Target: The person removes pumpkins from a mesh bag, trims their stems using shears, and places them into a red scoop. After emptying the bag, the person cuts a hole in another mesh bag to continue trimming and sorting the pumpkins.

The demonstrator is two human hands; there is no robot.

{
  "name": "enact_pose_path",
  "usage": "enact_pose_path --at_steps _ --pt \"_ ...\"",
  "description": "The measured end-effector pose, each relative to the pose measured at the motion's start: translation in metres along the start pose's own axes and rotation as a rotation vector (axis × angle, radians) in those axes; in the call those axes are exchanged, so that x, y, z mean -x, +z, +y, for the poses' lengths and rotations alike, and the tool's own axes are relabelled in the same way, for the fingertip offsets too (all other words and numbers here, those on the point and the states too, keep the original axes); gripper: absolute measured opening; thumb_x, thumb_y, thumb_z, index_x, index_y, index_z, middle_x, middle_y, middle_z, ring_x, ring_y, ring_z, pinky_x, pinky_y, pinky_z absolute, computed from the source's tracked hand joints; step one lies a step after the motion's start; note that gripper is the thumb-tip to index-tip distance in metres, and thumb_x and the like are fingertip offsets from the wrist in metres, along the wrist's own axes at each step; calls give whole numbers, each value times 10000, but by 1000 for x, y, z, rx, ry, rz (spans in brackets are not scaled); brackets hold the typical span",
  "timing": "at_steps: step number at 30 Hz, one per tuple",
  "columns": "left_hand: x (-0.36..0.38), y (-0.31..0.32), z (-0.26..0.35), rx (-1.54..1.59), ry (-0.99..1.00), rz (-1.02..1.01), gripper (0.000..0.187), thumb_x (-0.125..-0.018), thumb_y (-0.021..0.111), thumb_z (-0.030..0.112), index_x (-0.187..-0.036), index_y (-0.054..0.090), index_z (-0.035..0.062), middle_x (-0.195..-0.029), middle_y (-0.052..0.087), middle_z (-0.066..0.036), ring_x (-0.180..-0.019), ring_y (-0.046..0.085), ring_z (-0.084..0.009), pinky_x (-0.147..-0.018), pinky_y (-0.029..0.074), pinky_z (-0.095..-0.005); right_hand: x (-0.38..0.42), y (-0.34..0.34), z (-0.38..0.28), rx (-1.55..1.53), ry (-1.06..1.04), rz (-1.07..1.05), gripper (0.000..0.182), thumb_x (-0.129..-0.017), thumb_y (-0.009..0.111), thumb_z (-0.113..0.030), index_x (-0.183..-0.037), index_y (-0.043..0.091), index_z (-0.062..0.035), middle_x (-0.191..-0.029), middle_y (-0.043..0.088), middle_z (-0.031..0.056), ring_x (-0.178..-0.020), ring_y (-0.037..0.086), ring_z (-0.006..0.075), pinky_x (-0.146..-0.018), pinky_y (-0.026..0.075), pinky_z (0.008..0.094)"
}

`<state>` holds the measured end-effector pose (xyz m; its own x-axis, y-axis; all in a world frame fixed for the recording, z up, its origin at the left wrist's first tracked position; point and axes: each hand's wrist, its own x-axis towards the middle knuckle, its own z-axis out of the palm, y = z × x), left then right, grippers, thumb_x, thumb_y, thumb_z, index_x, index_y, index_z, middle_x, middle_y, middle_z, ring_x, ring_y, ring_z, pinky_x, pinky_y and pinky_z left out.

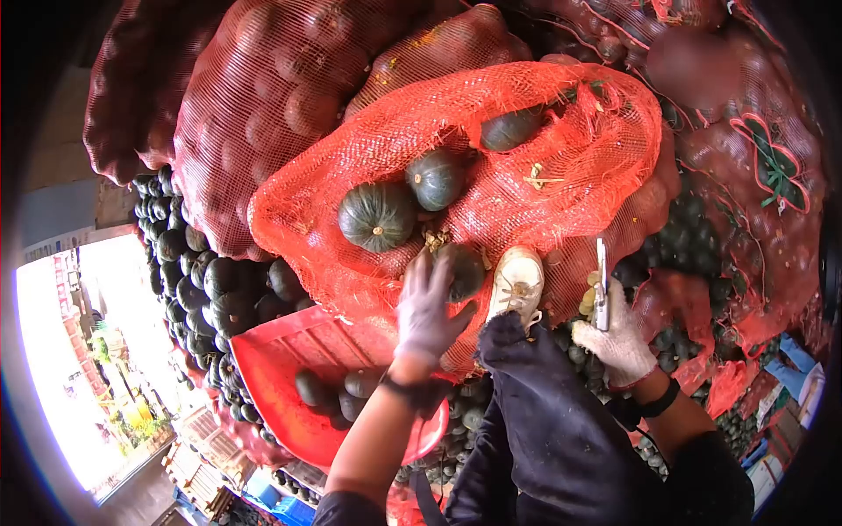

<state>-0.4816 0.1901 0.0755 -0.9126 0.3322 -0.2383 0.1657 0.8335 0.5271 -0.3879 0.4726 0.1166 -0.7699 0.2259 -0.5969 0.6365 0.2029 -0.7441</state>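
Observation:
An opened red mesh sack lies across the middle with several dark green squashes on it, among them a large ribbed squash and a smaller squash. My left hand, in a pale glove, has its fingers spread against another squash at the sack's near edge. To the right, my gloved right hand is closed around a metal cutting tool that points away from me. My shoe rests on the mesh between the hands.
A red plastic tub with several squashes in it stands at the lower left. Full mesh sacks stand behind. Loose squashes are heaped at the left. Torn netting and a dark red sack lie at the right.

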Motion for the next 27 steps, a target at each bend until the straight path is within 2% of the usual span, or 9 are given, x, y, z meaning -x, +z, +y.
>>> enact_pose_path --at_steps 3,5,6,9,12,15,17,20,27 --pt "-46 37 -4 -127 -70 -8 991 -644 878 397 -1488 408 181 -1464 411 -253 -1300 446 -461 -1052 441 -532 -2 6 15 133 -48 -34 684 -710 769 -137 -1313 456 -54 -965 575 61 -884 597 172 -800 517 330" --pt "-58 25 -15 268 -112 -68 981 -675 866 379 -1491 387 119 -1440 445 -226 -1278 493 -390 -1048 455 -503 3 3 14 102 -30 -39 710 -707 769 -128 -1333 446 -41 -981 560 60 -903 578 158 -823 511 325" --pt "-55 27 -22 1050 -251 -155 961 -706 885 301 -1489 374 79 -1434 449 -210 -1292 501 -330 -1072 450 -483 4 0 15 82 -50 -35 717 -707 768 -124 -1340 441 -38 -990 555 59 -906 573 156 -829 510 323" --pt "-11 -36 12 1911 -235 -405 1023 -797 777 539 -1562 269 89 -1547 377 -167 -1406 410 -335 -1156 365 -491 16 -6 4 56 -33 -53 721 -733 745 -116 -1369 417 -27 -1031 539 59 -917 560 152 -850 510 317" --pt "7 -36 32 2250 -103 -409 965 -855 667 619 -1592 230 175 -1550 386 -164 -1418 387 -384 -1134 332 -628 15 -6 -4 140 -85 -14 667 -771 700 -111 -1374 428 -21 -1049 568 89 -919 598 186 -851 518 347" --pt "12 -17 38 2034 -454 -457 899 -884 611 650 -1580 275 190 -1514 430 -169 -1392 422 -366 -1113 340 -649 20 -13 -40 235 -53 -61 605 -777 680 -96 -1343 479 -25 -1039 598 131 -912 637 255 -848 525 383" --pt "13 16 43 2688 -419 -667 867 -926 506 684 -1554 312 119 -1482 461 -178 -1355 459 -359 -1108 379 -589 20 -12 -36 349 -222 -7 513 -774 665 -83 -1270 542 -35 -1016 616 167 -909 647 327 -835 526 412" --pt "9 15 73 2478 -321 -302 882 -939 417 720 -1518 354 59 -1489 453 -176 -1345 474 -335 -1124 400 -501 23 -14 -71 537 -263 -103 327 -781 676 -127 -1087 602 -39 -940 610 150 -846 617 356 -762 508 462" --pt "3 39 89 2324 -424 -491 809 -942 437 687 -1407 443 24 -1334 544 -206 -1202 569 -369 -1032 478 -508 15 -7 -32 923 -789 179 281 -825 686 -205 -1056 608 -65 -898 552 118 -884 571 357 -785 467 511"
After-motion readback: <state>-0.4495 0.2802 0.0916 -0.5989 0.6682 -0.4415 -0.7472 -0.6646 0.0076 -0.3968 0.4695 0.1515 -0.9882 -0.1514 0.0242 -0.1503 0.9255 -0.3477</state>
